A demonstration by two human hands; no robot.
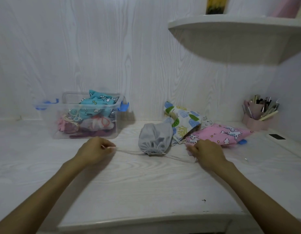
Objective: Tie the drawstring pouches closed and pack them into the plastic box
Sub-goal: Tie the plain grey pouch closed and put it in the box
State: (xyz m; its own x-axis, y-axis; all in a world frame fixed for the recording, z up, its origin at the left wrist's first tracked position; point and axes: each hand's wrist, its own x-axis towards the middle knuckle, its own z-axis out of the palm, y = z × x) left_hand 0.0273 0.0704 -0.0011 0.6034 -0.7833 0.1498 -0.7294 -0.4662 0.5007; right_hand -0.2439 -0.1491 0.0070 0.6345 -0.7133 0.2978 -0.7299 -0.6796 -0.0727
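Note:
A grey drawstring pouch [154,138] lies on the white desk [146,183], its gathered mouth facing me. Its pale drawstring [129,152] runs out to both sides. My left hand [94,150] pinches the left end of the cord, and my right hand [207,152] grips the right end; the cord is stretched between them. Behind the grey pouch lie a white pouch with blue and green prints [183,119] and a pink unicorn-print pouch [220,135]. The clear plastic box [65,130] at the back left holds several pouches, a teal one [99,100] on top.
A pink holder full of pens and brushes [259,115] stands at the back right. A rounded white shelf [239,38] juts out overhead on the right. The box has blue latches [124,106] on its ends. A wood-grain wall backs the desk.

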